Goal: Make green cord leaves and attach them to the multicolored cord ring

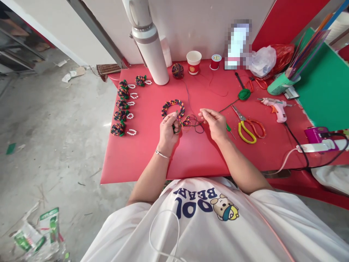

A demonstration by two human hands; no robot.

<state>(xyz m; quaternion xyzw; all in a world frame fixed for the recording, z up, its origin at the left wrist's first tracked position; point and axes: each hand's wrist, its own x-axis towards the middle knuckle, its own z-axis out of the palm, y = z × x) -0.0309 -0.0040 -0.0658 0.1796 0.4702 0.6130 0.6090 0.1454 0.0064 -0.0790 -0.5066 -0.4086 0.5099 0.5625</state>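
Observation:
My left hand (169,128) is closed, thumb against fingers, on a small piece of dark green yarn work (177,129), mostly hidden by the fingers. Just beyond it a multicoloured braided ring (172,103) lies curved on the table, with loose yarn strands (188,123) by its end. To the right, my right hand (214,123) is pinched at the green yarn (227,106), which runs from a green yarn ball (244,94); the exact grip is too small to make out. A green-handled thin tool (228,128) lies beside the right hand.
Scissors (247,127) and a pink glue gun (278,109) lie rightward on the red table (136,156). At the back stand a tall flask (152,54), a multicoloured yarn ball (177,70), a paper cup (193,62) and a thread spool (215,62). Several yarn pieces with beads (121,104) line the left edge.

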